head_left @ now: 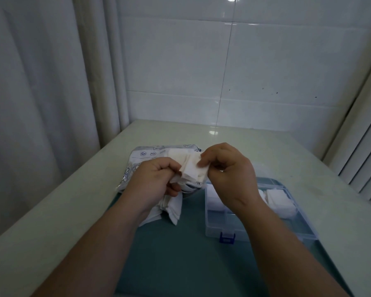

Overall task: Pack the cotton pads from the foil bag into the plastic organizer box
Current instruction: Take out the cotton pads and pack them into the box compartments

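Observation:
A small stack of square white cotton pads [192, 168] is held above the table between both hands. My left hand [153, 181] grips its left side and my right hand [227, 170] pinches its right edge. The silver foil bag [146, 156] with blue print lies behind and under my left hand. More loose pads [172, 207] spill out below my left wrist. The clear plastic organizer box [225, 229], lid open, with a blue latch, sits under my right forearm. Pads [280, 199] fill its far right compartment.
A teal mat [180, 254] covers the near part of the pale table [51, 211] and carries the box. A curtain hangs at the left, a tiled wall stands behind the table, and vertical slats [364, 151] line the right side.

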